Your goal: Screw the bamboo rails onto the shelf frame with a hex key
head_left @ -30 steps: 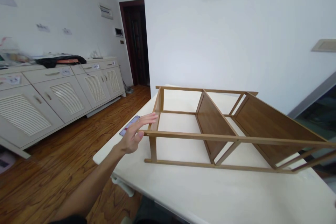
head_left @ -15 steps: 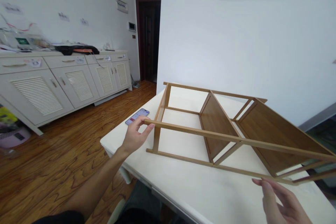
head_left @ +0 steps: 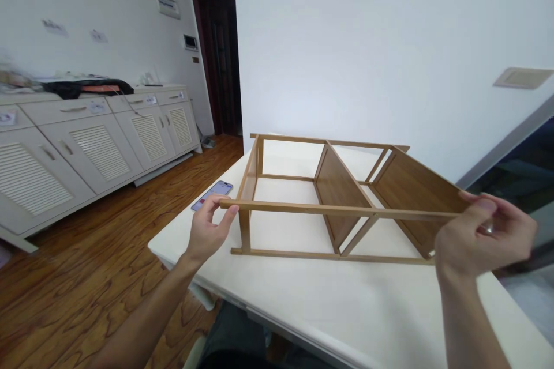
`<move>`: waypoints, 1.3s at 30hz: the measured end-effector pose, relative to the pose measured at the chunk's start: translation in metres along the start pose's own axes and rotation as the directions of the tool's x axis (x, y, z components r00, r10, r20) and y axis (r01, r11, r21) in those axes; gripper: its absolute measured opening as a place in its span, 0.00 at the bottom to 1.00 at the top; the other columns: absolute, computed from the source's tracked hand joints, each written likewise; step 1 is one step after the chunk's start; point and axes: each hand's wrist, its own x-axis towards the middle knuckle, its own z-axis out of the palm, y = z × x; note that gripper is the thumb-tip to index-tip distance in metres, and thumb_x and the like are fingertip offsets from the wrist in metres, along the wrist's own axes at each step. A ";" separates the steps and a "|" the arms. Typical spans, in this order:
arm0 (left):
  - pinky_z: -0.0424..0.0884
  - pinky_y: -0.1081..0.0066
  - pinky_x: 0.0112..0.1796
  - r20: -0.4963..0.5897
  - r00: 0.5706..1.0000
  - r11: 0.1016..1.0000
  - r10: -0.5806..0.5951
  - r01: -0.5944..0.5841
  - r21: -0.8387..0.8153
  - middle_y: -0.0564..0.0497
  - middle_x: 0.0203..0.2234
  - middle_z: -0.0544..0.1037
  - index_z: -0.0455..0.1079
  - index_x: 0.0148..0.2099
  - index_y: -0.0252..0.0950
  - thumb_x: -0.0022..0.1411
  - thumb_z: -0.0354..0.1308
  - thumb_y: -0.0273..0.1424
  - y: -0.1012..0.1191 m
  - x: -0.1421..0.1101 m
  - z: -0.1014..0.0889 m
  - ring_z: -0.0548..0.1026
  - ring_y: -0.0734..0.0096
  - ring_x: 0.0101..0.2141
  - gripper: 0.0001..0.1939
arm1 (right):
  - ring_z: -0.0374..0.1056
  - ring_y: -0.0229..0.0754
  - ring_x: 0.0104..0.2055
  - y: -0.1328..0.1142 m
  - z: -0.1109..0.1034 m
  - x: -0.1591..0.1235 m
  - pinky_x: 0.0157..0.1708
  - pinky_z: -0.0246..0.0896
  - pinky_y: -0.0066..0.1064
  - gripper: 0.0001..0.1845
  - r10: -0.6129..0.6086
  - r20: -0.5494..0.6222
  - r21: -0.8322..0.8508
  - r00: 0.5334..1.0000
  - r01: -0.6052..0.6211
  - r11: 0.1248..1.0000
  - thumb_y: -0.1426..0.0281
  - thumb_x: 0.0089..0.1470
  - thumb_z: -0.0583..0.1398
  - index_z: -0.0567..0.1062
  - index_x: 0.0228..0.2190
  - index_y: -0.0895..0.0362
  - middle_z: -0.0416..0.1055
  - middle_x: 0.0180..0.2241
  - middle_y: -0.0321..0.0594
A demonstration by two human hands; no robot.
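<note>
A brown wooden shelf rack [head_left: 303, 207] lies on its side on the white table [head_left: 303, 294], its two panels and end crosspiece standing between long rails. My left hand [head_left: 210, 228] pinches the left end of the upper near rail between thumb and fingers. At the rack's right end is my right hand [head_left: 485, 236], raised, its fingers curled together. It covers the right part of that rail. A small shiny spot shows among its fingers; whether it is a ring or a held piece I cannot make out.
A phone [head_left: 212, 195] with a lit screen lies on the table beyond my left hand. White cabinets [head_left: 108, 132] with cluttered tops stand along the left wall. The white wall [head_left: 355, 69] rises behind the table. A dark doorway [head_left: 220, 63] opens at the back.
My right hand has risen from low by the table's front to the rack's right end. My left hand keeps its grip on the rail. The view has turned right.
</note>
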 end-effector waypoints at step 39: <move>0.65 0.51 0.69 0.776 0.434 0.886 0.458 -0.148 -0.440 0.50 0.44 0.85 0.75 0.48 0.42 0.65 0.63 0.22 0.064 0.136 0.061 0.83 0.59 0.51 0.12 | 0.79 0.30 0.27 -0.144 -0.015 -0.074 0.34 0.73 0.16 0.13 -0.603 0.714 0.566 0.357 0.214 0.796 0.79 0.61 0.59 0.73 0.44 0.49 0.84 0.32 0.26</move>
